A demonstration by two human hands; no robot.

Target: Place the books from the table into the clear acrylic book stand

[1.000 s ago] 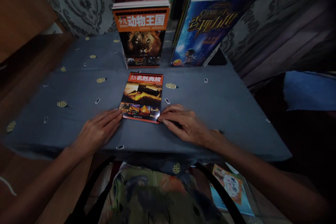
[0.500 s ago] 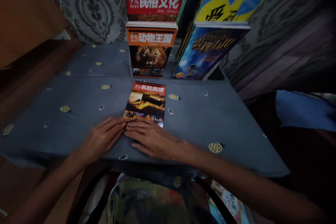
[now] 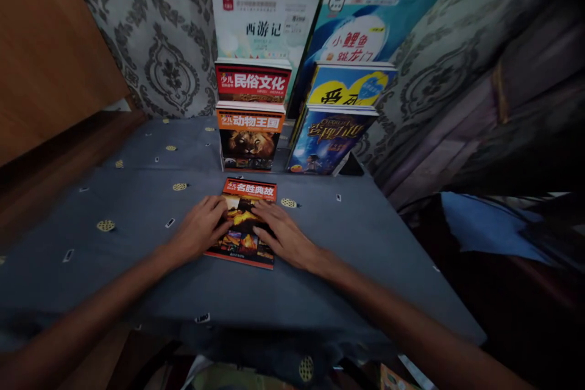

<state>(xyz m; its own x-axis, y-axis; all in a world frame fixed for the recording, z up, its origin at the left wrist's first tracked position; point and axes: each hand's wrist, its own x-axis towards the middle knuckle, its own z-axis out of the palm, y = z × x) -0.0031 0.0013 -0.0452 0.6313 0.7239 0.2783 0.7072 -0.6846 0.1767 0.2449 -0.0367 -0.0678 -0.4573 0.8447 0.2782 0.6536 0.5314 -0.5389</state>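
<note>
Resting flat and open, both hands, left (image 3: 201, 231) and right (image 3: 283, 237), have slid from the near edge up onto the book (image 3: 244, 219).

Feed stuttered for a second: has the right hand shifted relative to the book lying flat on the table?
Yes. The right hand has slid from the book's near right corner up onto its cover.

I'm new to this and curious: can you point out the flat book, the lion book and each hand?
flat book (image 3: 250, 190), head view, its red title band.
lion book (image 3: 249, 142), head view, the lion's face.
left hand (image 3: 201, 233), head view, its back.
right hand (image 3: 283, 236), head view, its back.
</note>
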